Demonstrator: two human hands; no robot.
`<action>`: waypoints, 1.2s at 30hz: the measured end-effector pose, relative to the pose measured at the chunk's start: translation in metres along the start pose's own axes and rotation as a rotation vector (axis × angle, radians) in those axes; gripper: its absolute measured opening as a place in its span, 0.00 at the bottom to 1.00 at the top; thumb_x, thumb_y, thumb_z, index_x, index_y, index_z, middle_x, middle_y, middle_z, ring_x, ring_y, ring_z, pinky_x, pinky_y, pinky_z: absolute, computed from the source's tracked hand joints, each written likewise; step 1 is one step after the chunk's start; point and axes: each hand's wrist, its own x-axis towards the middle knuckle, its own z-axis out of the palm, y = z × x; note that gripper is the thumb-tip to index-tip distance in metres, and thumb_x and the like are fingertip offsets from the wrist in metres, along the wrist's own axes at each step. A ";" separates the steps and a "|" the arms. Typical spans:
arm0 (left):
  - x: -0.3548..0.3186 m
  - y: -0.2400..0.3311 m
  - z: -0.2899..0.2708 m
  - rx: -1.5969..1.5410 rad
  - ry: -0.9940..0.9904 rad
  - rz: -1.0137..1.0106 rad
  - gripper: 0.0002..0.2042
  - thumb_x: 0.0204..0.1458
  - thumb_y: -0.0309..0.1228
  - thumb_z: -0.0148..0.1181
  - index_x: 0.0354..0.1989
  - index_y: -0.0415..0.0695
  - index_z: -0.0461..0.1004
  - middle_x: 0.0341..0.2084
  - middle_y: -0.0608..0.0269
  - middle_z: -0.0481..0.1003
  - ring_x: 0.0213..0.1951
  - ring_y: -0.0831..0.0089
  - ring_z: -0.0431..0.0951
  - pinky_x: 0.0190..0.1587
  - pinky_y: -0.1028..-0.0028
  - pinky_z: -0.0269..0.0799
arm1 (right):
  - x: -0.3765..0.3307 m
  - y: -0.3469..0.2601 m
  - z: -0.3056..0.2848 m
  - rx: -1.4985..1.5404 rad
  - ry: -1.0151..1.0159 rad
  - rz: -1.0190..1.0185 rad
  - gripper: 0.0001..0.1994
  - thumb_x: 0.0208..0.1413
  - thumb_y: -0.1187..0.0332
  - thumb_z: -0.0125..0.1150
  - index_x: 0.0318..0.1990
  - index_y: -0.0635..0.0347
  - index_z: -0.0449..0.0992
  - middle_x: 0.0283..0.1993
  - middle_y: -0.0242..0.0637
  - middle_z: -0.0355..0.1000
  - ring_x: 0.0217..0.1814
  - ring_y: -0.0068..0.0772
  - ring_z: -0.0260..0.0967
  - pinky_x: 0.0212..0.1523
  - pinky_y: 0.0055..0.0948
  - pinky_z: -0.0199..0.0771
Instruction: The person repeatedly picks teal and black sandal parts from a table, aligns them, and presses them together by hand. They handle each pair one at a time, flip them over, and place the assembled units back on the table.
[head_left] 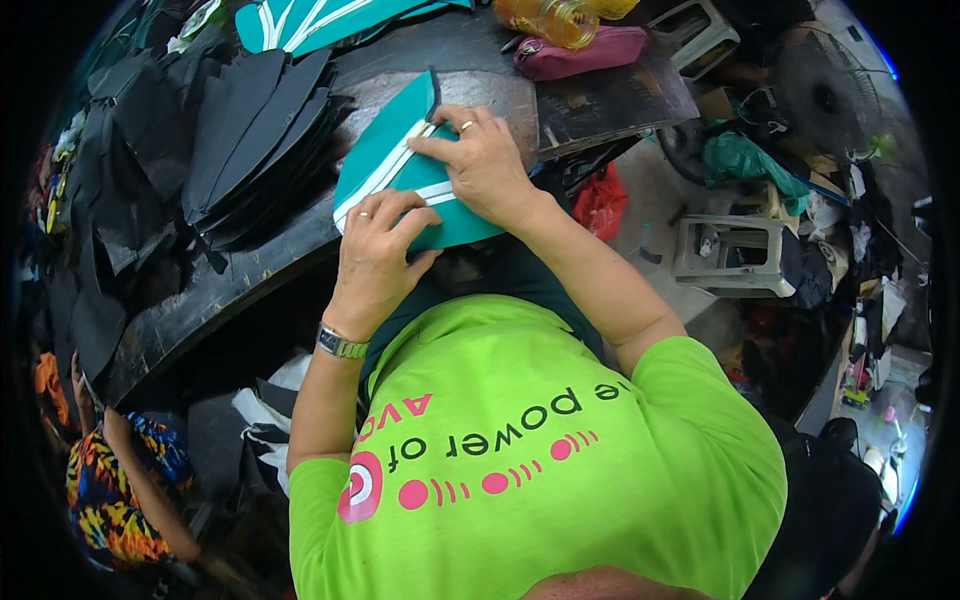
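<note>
A teal fabric panel (pixel 375 152) with white strips lies at the edge of the dark worktable (pixel 245 285), its pointed end away from me. My left hand (pixel 380 245), a ring on one finger and a watch at the wrist, grips the panel's near edge with bent fingers beside the strips. My right hand (pixel 485 165), also ringed, has its thumb and fingers closed at the far end of a white strip (pixel 392 168), by the panel's far right edge. The undersides of the fingertips are hidden.
Stacked black panels (pixel 245 140) cover the table's left. More teal pieces (pixel 330 20) lie at the back, with a maroon pouch (pixel 590 53) and clear jar (pixel 565 22) to the right. A stool (pixel 735 250) and fan (pixel 825 95) stand right; another person's arm (pixel 150 490) shows lower left.
</note>
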 end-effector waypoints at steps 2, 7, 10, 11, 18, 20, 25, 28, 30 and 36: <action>0.001 -0.001 0.001 -0.021 0.033 -0.012 0.20 0.38 0.25 0.77 0.42 0.47 0.78 0.44 0.64 0.76 0.52 0.58 0.75 0.56 0.58 0.68 | 0.004 0.004 -0.007 0.176 -0.034 -0.032 0.19 0.49 0.81 0.61 0.48 0.52 0.86 0.55 0.40 0.73 0.59 0.46 0.70 0.62 0.40 0.69; 0.010 -0.008 -0.002 0.040 0.082 -0.095 0.18 0.43 0.29 0.76 0.44 0.46 0.80 0.45 0.61 0.77 0.51 0.58 0.76 0.53 0.58 0.70 | 0.007 0.034 -0.046 0.367 0.252 0.130 0.18 0.53 0.84 0.57 0.47 0.56 0.86 0.50 0.40 0.75 0.54 0.41 0.74 0.57 0.33 0.74; 0.016 -0.009 -0.004 0.028 0.072 -0.099 0.17 0.48 0.29 0.75 0.47 0.44 0.79 0.47 0.58 0.76 0.50 0.56 0.77 0.52 0.59 0.71 | 0.014 0.080 -0.075 -0.102 0.465 0.179 0.15 0.50 0.75 0.62 0.44 0.50 0.87 0.44 0.41 0.75 0.49 0.48 0.70 0.52 0.42 0.72; 0.020 -0.009 -0.005 0.025 0.074 -0.098 0.17 0.49 0.29 0.75 0.48 0.43 0.79 0.48 0.57 0.75 0.50 0.56 0.77 0.52 0.59 0.72 | 0.015 0.096 -0.082 -0.211 0.429 0.240 0.15 0.51 0.71 0.62 0.47 0.48 0.86 0.47 0.41 0.74 0.50 0.49 0.69 0.53 0.44 0.72; 0.066 -0.014 0.014 -0.322 0.052 -0.129 0.18 0.54 0.25 0.70 0.54 0.39 0.78 0.53 0.53 0.72 0.45 0.63 0.80 0.48 0.66 0.78 | 0.024 0.151 -0.084 -0.473 0.155 0.343 0.22 0.50 0.68 0.61 0.55 0.39 0.83 0.58 0.39 0.71 0.61 0.48 0.65 0.62 0.51 0.66; 0.075 -0.018 0.019 -0.292 0.007 -0.189 0.20 0.54 0.24 0.70 0.56 0.41 0.78 0.52 0.54 0.72 0.42 0.65 0.81 0.47 0.67 0.78 | 0.025 0.151 -0.083 -0.461 0.129 0.364 0.23 0.50 0.68 0.62 0.55 0.39 0.83 0.59 0.39 0.71 0.62 0.49 0.65 0.62 0.51 0.66; 0.086 -0.030 0.019 -0.195 -0.062 -0.150 0.19 0.54 0.26 0.70 0.56 0.46 0.80 0.50 0.55 0.72 0.41 0.66 0.81 0.45 0.68 0.79 | 0.017 0.132 -0.091 -0.423 0.228 0.385 0.18 0.52 0.69 0.59 0.49 0.43 0.86 0.56 0.39 0.72 0.60 0.47 0.66 0.60 0.48 0.68; 0.087 -0.033 0.018 -0.115 -0.080 -0.115 0.16 0.54 0.28 0.71 0.53 0.47 0.82 0.48 0.56 0.72 0.41 0.65 0.80 0.45 0.68 0.79 | 0.004 0.097 -0.089 -0.007 0.326 0.382 0.16 0.51 0.74 0.58 0.45 0.49 0.86 0.52 0.38 0.72 0.54 0.41 0.70 0.55 0.39 0.72; 0.087 -0.033 0.021 -0.112 -0.060 -0.106 0.14 0.55 0.28 0.71 0.50 0.46 0.83 0.47 0.56 0.73 0.40 0.64 0.80 0.44 0.67 0.79 | -0.007 0.062 -0.073 0.422 0.389 0.350 0.17 0.49 0.80 0.56 0.45 0.56 0.84 0.48 0.36 0.70 0.45 0.30 0.72 0.45 0.26 0.73; 0.085 -0.033 0.032 -0.099 -0.025 -0.031 0.05 0.58 0.25 0.64 0.41 0.39 0.78 0.48 0.53 0.72 0.43 0.55 0.79 0.46 0.63 0.76 | -0.038 -0.013 -0.025 0.531 0.209 0.361 0.21 0.54 0.83 0.60 0.57 0.60 0.78 0.56 0.37 0.67 0.50 0.28 0.70 0.52 0.28 0.73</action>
